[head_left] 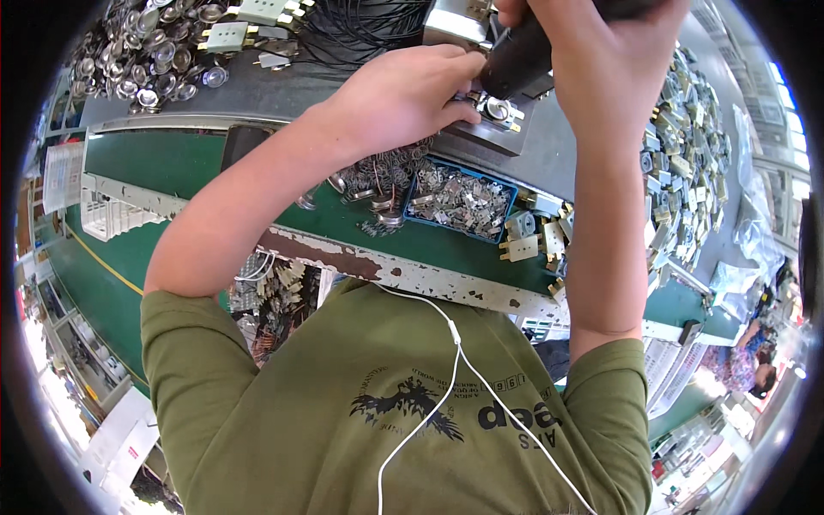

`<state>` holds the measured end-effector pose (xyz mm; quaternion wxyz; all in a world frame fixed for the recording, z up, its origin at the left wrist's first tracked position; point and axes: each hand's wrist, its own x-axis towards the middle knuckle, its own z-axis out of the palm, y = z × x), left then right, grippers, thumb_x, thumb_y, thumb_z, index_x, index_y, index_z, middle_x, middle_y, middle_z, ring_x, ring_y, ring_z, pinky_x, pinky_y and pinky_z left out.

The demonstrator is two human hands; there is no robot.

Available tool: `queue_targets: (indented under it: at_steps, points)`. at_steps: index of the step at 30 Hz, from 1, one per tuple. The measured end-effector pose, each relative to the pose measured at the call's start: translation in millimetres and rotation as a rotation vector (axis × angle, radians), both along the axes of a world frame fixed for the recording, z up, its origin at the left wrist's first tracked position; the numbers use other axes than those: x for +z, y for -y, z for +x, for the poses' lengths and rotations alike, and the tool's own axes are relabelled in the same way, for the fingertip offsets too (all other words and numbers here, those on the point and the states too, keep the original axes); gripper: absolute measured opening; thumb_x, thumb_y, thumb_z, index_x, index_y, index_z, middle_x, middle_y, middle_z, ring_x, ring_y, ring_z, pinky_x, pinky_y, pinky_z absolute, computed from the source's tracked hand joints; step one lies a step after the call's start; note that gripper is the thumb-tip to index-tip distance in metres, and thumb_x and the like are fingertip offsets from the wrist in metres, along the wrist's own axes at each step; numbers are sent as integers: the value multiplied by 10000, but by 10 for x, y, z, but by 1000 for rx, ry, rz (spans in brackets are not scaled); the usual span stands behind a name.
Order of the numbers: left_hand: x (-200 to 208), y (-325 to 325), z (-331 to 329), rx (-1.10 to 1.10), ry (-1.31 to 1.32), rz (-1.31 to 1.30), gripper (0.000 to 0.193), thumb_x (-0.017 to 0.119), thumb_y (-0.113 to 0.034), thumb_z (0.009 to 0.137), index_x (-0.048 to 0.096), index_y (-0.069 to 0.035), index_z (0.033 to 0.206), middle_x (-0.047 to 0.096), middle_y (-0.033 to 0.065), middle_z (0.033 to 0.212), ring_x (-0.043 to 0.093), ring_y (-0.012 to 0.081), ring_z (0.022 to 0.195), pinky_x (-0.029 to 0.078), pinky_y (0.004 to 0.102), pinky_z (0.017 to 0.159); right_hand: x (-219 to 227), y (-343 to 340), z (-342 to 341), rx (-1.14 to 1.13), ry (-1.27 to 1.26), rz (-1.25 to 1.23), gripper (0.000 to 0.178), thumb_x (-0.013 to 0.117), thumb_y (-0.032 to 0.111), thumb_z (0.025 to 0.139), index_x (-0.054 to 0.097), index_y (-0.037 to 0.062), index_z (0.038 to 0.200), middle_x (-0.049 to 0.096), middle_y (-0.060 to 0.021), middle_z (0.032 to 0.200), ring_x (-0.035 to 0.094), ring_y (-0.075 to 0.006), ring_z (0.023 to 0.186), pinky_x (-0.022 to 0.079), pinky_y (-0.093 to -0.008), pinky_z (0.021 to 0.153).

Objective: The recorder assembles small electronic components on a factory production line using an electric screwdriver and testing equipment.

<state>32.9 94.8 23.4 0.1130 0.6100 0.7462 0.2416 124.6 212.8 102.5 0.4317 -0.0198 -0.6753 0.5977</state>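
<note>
My right hand (614,56) is wrapped around a black cylindrical tool (519,58) that looks like an electric screwdriver. Its lower end points down over a metal block (491,137) on the bench. In that block sits a small plug part (499,110) with a round shiny piece and brass-coloured ends. Just left of the tool's tip, my left hand (408,90) has its thumb and fingers closed at the block's edge. Whatever lies between those fingertips is hidden.
Below the block, a blue tray (513,204) holds small metal pieces, with metal springs (393,163) to its left and grey plug parts (522,242) to its right. Round metal cups (163,56) and black cables (360,39) lie at the back. More plug parts (687,163) are heaped far right.
</note>
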Motion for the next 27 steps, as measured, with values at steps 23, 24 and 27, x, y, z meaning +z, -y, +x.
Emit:
queue_targets:
  at_steps: [23,24,27]
  points:
    - [167,-117,-81,-89,-34,-182,307,745,-327,874,703,-86,1060,731,147,940,711,355,933,578,465,819,-46,191,72,-53,96,37,511,743,-75,841,459,-12,1261,693,-115,931,677,-132,708,557,-264,580]
    - [157,-138,-83,-101,-15,-157,319,750,-330,868,701,-73,1049,730,153,930,710,363,922,577,466,806,-26,175,92,-6,96,28,518,747,-74,833,468,-18,1267,697,-117,926,682,-134,718,558,-266,586]
    - [-341,-139,-182,-64,-3,132,350,756,-341,862,695,-42,1032,727,167,917,708,380,892,574,471,778,-76,216,-21,-277,-68,259,586,775,-65,796,474,-25,1297,706,-103,930,697,-170,806,566,-300,737]
